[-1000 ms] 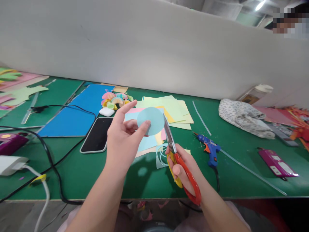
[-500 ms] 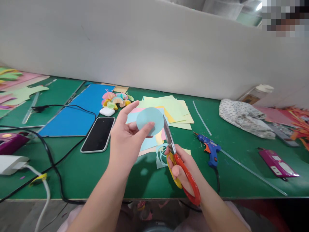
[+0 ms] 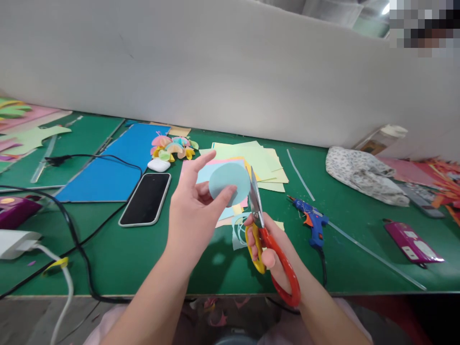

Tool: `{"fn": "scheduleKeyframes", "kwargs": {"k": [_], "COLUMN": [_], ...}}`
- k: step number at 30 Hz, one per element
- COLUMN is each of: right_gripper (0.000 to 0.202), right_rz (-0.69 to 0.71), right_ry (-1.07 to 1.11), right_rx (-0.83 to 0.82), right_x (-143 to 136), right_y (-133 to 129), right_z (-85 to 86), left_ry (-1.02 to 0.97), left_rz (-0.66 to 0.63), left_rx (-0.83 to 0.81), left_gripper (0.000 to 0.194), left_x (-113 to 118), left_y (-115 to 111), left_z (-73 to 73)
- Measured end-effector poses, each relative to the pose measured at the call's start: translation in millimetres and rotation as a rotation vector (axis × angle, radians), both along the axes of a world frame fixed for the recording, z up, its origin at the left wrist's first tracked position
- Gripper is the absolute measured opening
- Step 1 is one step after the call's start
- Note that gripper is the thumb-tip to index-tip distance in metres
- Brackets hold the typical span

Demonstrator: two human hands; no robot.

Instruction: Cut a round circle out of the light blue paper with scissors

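A round light-blue paper disc [image 3: 227, 178] is pinched between the thumb and fingers of my left hand [image 3: 196, 206], its index finger raised. My right hand [image 3: 275, 244] is wrapped round the red and yellow handles of a pair of scissors [image 3: 287, 282]. The blades point up, slightly parted, beside the disc's right edge. Thin curled blue paper offcuts [image 3: 239, 232] lie on the green table below the disc. Behind it is a stack of pale green, yellow, blue and pink paper sheets [image 3: 264, 155].
A phone [image 3: 145, 199], white case [image 3: 158, 165], paper flowers [image 3: 172, 147] and blue board [image 3: 118, 167] lie left. Rightward are a blue glue gun [image 3: 312, 220], patterned cloth [image 3: 362, 175] and purple device [image 3: 413, 243]. Black cables [image 3: 75, 235] cross the left side.
My left hand and the disc have moved slightly right and down. The scissors have shifted a little right, and their blades are more visibly parted.
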State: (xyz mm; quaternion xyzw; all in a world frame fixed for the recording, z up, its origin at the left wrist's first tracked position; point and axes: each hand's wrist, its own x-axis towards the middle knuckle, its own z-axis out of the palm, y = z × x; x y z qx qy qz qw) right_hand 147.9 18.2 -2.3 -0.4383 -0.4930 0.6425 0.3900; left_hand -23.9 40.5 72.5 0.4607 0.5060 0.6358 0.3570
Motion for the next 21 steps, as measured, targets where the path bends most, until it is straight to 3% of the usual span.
{"fn": "scheduleKeyframes", "kwargs": {"k": [13,21], "right_gripper": [0.091,0.099], "right_rz": [0.010,0.025], "right_ry": [-0.036,-0.045], "right_rx": [0.057,0.061], "right_x": [-2.3,1.5], "right_y": [-7.9,-0.6], "right_z": [8.4,-5.2], "left_ry": [-0.010,0.011], "left_rz": [0.030,0.046], "left_rx": [0.015,-0.001], "left_gripper": [0.062,0.058], "left_x": [0.4,7.0], "left_y": [-1.5,-5.9], "left_z": [0.1,1.9]}}
